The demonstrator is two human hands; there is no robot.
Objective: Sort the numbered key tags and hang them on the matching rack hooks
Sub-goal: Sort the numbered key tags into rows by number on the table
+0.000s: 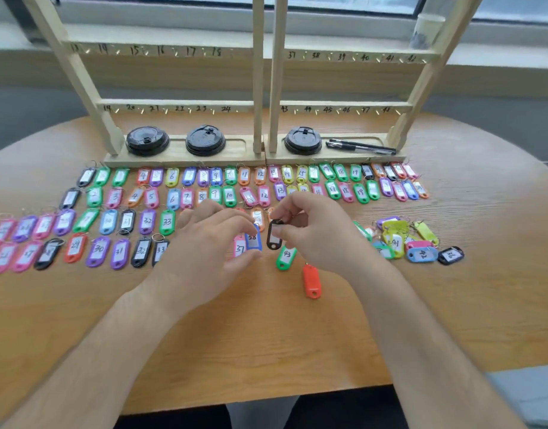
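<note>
Hands meet low over a wooden tabletop [266,335], seen from my own head; my left hand [211,243] pinches a blue tag [253,239] marked 38 between thumb and fingertips, just beside a pink tag [239,248] marked 37, so the run reads in number order; my right hand [313,233] pinches a black tag [274,236] by its ring end, letting it hang so that I can check its label, which is too blurred to read; from 9 to 2 o'clock lie rows of key tags [147,221], face up in counting order for quick finding; at 3 o'clock sits an unsorted heap [402,239]; at 5 o'clock a green tag [285,257] marked 43 and a red tag [311,280], label hidden, lie set aside; at 12 o'clock stands the rack [186,104], its numbered hooks [142,111] bare; I judge sorting comes first, hanging not yet begun.
</note>
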